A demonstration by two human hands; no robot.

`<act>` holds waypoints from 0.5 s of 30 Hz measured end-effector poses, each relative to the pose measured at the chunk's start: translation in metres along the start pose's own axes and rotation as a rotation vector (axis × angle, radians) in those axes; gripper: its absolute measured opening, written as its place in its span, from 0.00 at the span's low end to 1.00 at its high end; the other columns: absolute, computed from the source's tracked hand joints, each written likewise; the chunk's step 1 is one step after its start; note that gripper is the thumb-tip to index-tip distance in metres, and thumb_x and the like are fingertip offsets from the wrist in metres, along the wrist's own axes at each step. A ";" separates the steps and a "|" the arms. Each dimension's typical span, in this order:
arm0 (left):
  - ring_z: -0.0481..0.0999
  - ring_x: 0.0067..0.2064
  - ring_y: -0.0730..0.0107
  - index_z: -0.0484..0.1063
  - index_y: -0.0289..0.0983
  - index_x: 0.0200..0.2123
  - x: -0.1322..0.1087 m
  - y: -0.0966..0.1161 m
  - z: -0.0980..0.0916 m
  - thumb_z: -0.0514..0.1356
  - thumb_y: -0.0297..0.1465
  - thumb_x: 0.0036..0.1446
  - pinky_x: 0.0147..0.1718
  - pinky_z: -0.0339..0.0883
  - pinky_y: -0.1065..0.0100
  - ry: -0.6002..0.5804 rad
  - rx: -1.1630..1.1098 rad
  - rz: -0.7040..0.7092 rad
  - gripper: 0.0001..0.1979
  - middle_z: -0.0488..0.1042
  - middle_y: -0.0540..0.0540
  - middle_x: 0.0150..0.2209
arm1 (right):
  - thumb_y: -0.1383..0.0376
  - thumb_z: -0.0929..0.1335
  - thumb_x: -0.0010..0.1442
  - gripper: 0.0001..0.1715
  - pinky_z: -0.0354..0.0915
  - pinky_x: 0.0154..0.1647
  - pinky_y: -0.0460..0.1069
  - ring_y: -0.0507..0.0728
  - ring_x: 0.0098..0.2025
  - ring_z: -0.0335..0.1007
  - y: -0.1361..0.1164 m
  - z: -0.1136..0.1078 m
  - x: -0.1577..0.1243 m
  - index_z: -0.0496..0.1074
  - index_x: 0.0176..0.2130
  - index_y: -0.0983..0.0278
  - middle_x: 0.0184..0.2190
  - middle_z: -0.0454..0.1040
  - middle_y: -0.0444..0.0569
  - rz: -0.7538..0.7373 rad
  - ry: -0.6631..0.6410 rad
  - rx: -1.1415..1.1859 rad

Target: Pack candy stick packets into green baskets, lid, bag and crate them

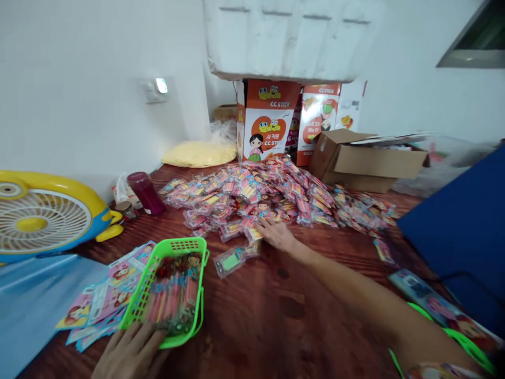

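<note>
My left hand rests at the near end of a bright green plastic basket, its fingers stretched over the rim. Rows of small clear packets with pink contents stand inside that basket. Farther off, my right hand reaches to the front edge of a large heap of similar packets, fingers extended and touching the ones there. Whether it grips any of them is not clear. Just left of that hand lies a single clear packet with a green piece, flat on the dark wooden table.
Printed cards are spread left of the basket, near a yellow-and-blue fan and a dark red bottle. Behind the heap stand CC Stick boxes and an open cardboard box. Another green basket sits under my right arm.
</note>
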State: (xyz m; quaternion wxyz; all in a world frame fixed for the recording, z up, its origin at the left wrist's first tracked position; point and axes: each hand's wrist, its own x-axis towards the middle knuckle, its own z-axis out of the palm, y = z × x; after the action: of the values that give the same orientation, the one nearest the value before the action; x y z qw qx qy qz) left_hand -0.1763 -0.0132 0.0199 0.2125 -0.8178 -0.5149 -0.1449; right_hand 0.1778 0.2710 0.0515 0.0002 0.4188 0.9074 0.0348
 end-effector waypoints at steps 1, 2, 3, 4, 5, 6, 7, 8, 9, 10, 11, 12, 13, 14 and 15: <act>0.75 0.40 0.59 0.75 0.46 0.39 0.005 0.005 -0.003 0.53 0.38 0.61 0.40 0.62 0.60 -0.022 -0.013 -0.039 0.11 0.79 0.47 0.37 | 0.70 0.54 0.67 0.27 0.66 0.50 0.58 0.64 0.59 0.59 -0.001 0.002 -0.019 0.60 0.62 0.59 0.62 0.62 0.58 0.023 -0.013 -0.011; 0.74 0.40 0.58 0.75 0.45 0.40 0.011 0.011 -0.006 0.52 0.37 0.61 0.40 0.62 0.60 -0.038 -0.021 -0.070 0.12 0.79 0.47 0.38 | 0.69 0.54 0.67 0.27 0.67 0.48 0.58 0.64 0.59 0.59 -0.004 0.004 -0.039 0.60 0.63 0.59 0.62 0.61 0.58 0.060 -0.027 -0.025; 0.74 0.40 0.57 0.74 0.45 0.41 0.017 0.017 -0.010 0.51 0.37 0.62 0.40 0.62 0.59 -0.050 -0.024 -0.099 0.12 0.78 0.46 0.38 | 0.69 0.53 0.67 0.28 0.68 0.47 0.57 0.64 0.59 0.60 -0.007 0.005 -0.058 0.59 0.63 0.60 0.63 0.61 0.58 0.110 -0.042 -0.039; 0.74 0.39 0.56 0.74 0.43 0.41 0.023 0.023 -0.013 0.50 0.37 0.62 0.39 0.61 0.58 -0.059 -0.025 -0.130 0.13 0.78 0.46 0.37 | 0.69 0.53 0.67 0.28 0.68 0.45 0.57 0.65 0.58 0.61 -0.012 0.007 -0.076 0.58 0.64 0.60 0.63 0.61 0.59 0.165 -0.058 -0.050; 0.73 0.38 0.56 0.73 0.42 0.42 0.029 0.028 -0.017 0.50 0.37 0.63 0.38 0.61 0.58 -0.064 -0.031 -0.162 0.14 0.77 0.45 0.36 | 0.70 0.53 0.67 0.28 0.69 0.45 0.56 0.65 0.57 0.61 -0.019 0.008 -0.094 0.58 0.64 0.60 0.63 0.61 0.59 0.218 -0.068 -0.057; 0.73 0.36 0.56 0.72 0.41 0.41 0.034 0.033 -0.020 0.49 0.38 0.63 0.37 0.61 0.57 -0.067 -0.043 -0.196 0.14 0.76 0.44 0.35 | 0.70 0.54 0.66 0.29 0.69 0.45 0.56 0.65 0.57 0.61 -0.027 0.009 -0.111 0.58 0.64 0.60 0.63 0.60 0.60 0.267 -0.077 -0.057; 0.72 0.35 0.56 0.71 0.39 0.41 0.039 0.038 -0.021 0.49 0.39 0.63 0.36 0.61 0.57 -0.068 -0.065 -0.227 0.15 0.75 0.43 0.34 | 0.70 0.54 0.66 0.29 0.69 0.45 0.56 0.65 0.57 0.61 -0.036 0.009 -0.126 0.58 0.64 0.59 0.63 0.60 0.60 0.308 -0.085 -0.053; 0.72 0.34 0.56 0.70 0.39 0.41 0.043 0.043 -0.022 0.48 0.39 0.64 0.36 0.62 0.57 -0.066 -0.096 -0.248 0.14 0.74 0.43 0.34 | 0.70 0.55 0.66 0.30 0.69 0.46 0.56 0.65 0.58 0.61 -0.045 0.009 -0.139 0.57 0.64 0.59 0.64 0.59 0.60 0.347 -0.092 -0.045; 0.72 0.35 0.56 0.69 0.38 0.41 0.046 0.047 -0.022 0.49 0.39 0.64 0.36 0.63 0.57 -0.051 -0.129 -0.265 0.14 0.73 0.43 0.34 | 0.70 0.56 0.65 0.30 0.68 0.46 0.57 0.66 0.58 0.61 -0.056 0.008 -0.151 0.57 0.65 0.59 0.64 0.58 0.60 0.383 -0.096 -0.033; 0.72 0.36 0.56 0.68 0.38 0.41 0.048 0.052 -0.022 0.49 0.39 0.63 0.37 0.64 0.57 -0.031 -0.160 -0.279 0.13 0.72 0.42 0.35 | 0.69 0.58 0.64 0.31 0.68 0.47 0.58 0.66 0.59 0.60 -0.066 0.007 -0.161 0.56 0.65 0.59 0.65 0.57 0.60 0.415 -0.103 -0.016; 0.72 0.38 0.55 0.67 0.37 0.42 0.050 0.057 -0.022 0.50 0.39 0.63 0.39 0.64 0.57 -0.014 -0.186 -0.290 0.13 0.72 0.41 0.36 | 0.68 0.61 0.63 0.33 0.67 0.48 0.59 0.67 0.59 0.59 -0.076 0.005 -0.169 0.55 0.66 0.60 0.66 0.56 0.61 0.439 -0.112 0.009; 0.71 0.40 0.54 0.66 0.37 0.44 0.052 0.062 -0.021 0.51 0.38 0.63 0.41 0.65 0.56 -0.005 -0.207 -0.300 0.12 0.71 0.41 0.38 | 0.65 0.64 0.61 0.36 0.66 0.50 0.60 0.68 0.60 0.58 -0.084 0.003 -0.176 0.54 0.66 0.62 0.66 0.54 0.61 0.454 -0.128 0.041; 0.71 0.42 0.53 0.65 0.37 0.45 0.054 0.068 -0.021 0.51 0.38 0.63 0.42 0.65 0.56 0.000 -0.218 -0.309 0.12 0.71 0.40 0.39 | 0.62 0.67 0.58 0.40 0.64 0.53 0.62 0.69 0.61 0.56 -0.092 0.001 -0.181 0.53 0.66 0.63 0.67 0.53 0.62 0.461 -0.151 0.079; 0.71 0.44 0.53 0.65 0.37 0.47 0.056 0.075 -0.020 0.52 0.37 0.62 0.44 0.65 0.54 0.001 -0.221 -0.317 0.13 0.71 0.39 0.41 | 0.59 0.70 0.55 0.46 0.62 0.55 0.64 0.71 0.63 0.54 -0.098 -0.001 -0.186 0.52 0.67 0.64 0.68 0.51 0.62 0.461 -0.184 0.122; 0.70 0.46 0.52 0.65 0.37 0.48 0.059 0.083 -0.020 0.52 0.36 0.62 0.45 0.65 0.53 0.000 -0.224 -0.326 0.14 0.70 0.38 0.44 | 0.56 0.72 0.52 0.51 0.60 0.57 0.66 0.72 0.64 0.51 -0.102 -0.003 -0.190 0.51 0.67 0.64 0.68 0.49 0.63 0.455 -0.221 0.169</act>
State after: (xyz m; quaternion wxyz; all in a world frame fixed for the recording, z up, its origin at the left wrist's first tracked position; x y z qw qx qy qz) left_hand -0.0766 -0.0084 0.0478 0.0941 -0.7422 -0.6210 -0.2337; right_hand 0.2233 0.0599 0.0426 0.0566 0.6118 0.7841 -0.0877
